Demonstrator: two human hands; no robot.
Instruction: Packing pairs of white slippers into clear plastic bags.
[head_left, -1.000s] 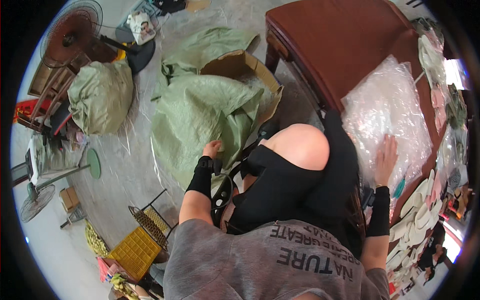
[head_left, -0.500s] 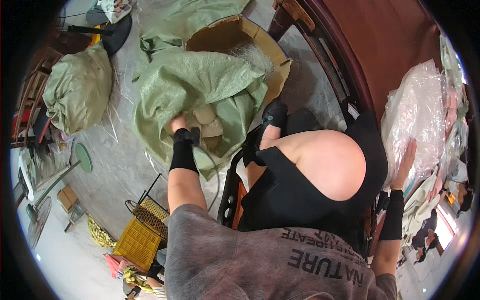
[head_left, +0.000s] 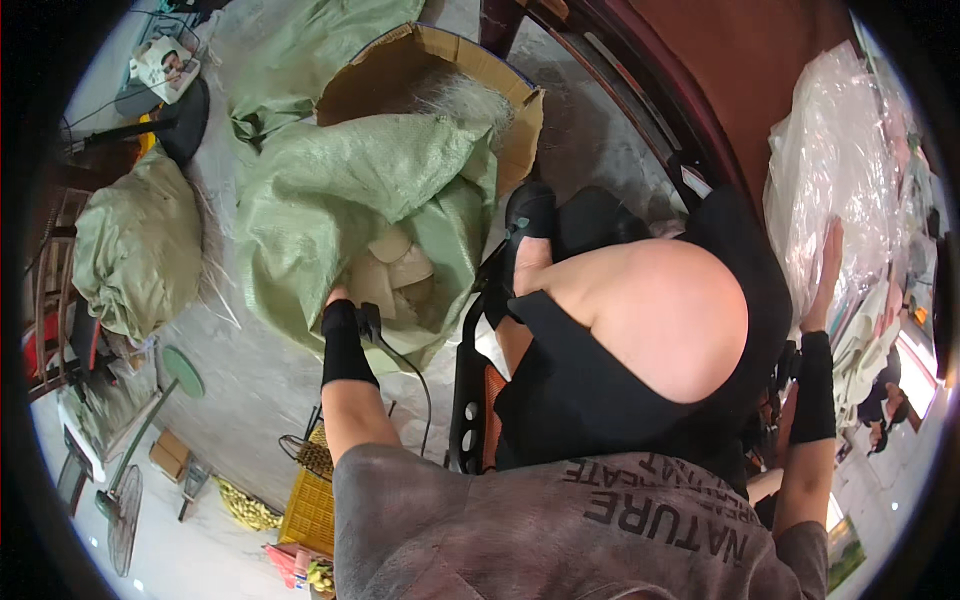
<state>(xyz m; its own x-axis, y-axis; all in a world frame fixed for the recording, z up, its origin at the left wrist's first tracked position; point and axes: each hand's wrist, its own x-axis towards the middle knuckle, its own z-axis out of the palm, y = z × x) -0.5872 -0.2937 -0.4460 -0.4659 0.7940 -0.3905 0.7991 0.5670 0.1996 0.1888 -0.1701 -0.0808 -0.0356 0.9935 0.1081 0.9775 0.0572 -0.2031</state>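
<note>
Left hand [head_left: 339, 294]: you have it inside the green woven sack [head_left: 300, 200]; fingers hidden, grip can't be told.
Sack: on grey floor [head_left: 255, 410], beige flat pieces [head_left: 408, 268] inside.
Right hand [head_left: 827, 280]: your fingers extend straight, at crinkled clear plastic [head_left: 828, 155] on reddish-brown bench [head_left: 725, 70].

Sack [head_left: 365, 170] before carton [head_left: 385, 72], plastic film [head_left: 830, 150] on the table [head_left: 735, 75] at right.

Floor [head_left: 250, 400]: grey, pale-veined, semi-glossy. Bench [head_left: 720, 60]: upper right; red-brown top, dark wooden frame. Left edge: slatted wooden furniture [head_left: 62, 232], partly lost in the dark rim. Lower left: 1 standing fan [head_left: 124, 520] with a round green base [head_left: 183, 372]. Right edge: 1 bright, window-like opening [head_left: 918, 375].
</note>
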